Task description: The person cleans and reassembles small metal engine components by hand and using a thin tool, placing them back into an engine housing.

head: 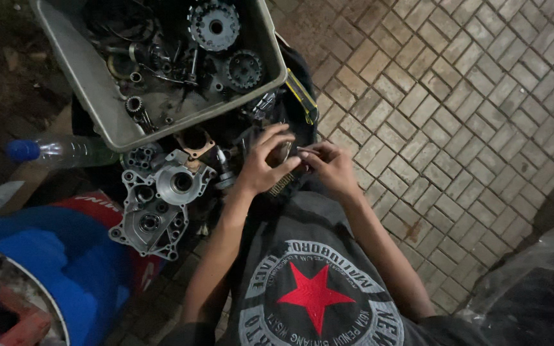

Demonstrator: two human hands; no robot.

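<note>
Head view, looking down at a person crouched over dismantled engine parts on a floor of interlocking grey paving bricks [456, 96]. The left hand [265, 165] curls its fingers around a small dark metal part [283, 172] with a ribbed or toothed lower edge, held just above the person's lap. The right hand [331, 168] pinches a thin, rod-like tool [309, 151] between thumb and fingertips, its tip meeting the top of the held part; in this dim light the tool's exact kind cannot be told. Both hands are closed in a grip and touch each other across the part.

Just left of the hands lies a cast aluminium engine case [158, 205], matt silver, with round bearing bores and bolt holes. Above it stands a rectangular grey plastic tray [84, 83] holding oily toothed gears [214, 25], rings and small fittings. A clear plastic bottle [65, 150] with a blue cap lies beside the tray. A yellow-and-black handled tool [302, 96] rests at the tray's right corner. A smooth blue rounded container [65, 263] fills the lower left.
</note>
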